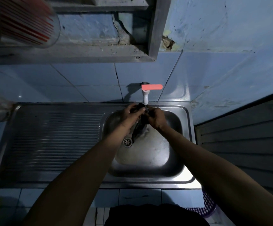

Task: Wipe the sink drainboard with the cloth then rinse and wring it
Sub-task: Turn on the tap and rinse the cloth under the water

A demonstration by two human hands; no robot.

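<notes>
A dark cloth [139, 123] hangs over the steel sink basin [178, 128], its top bunched just under the white tap spout [145, 97]. My left hand [131, 114] grips the cloth's upper part from the left. My right hand [156, 117] grips it from the right, close against the left hand. The cloth's lower end dangles toward the drain [127, 141]. Left of the basin lies the ribbed steel drainboard [55, 139]. The tap's red lever [152, 87] points right.
A striped red-and-white cup [26, 22] sits on the concrete ledge at top left. Blue tiled wall stands behind the sink. A purple perforated basket [208, 204] is below the counter's right front corner. Grey slatted panel at right.
</notes>
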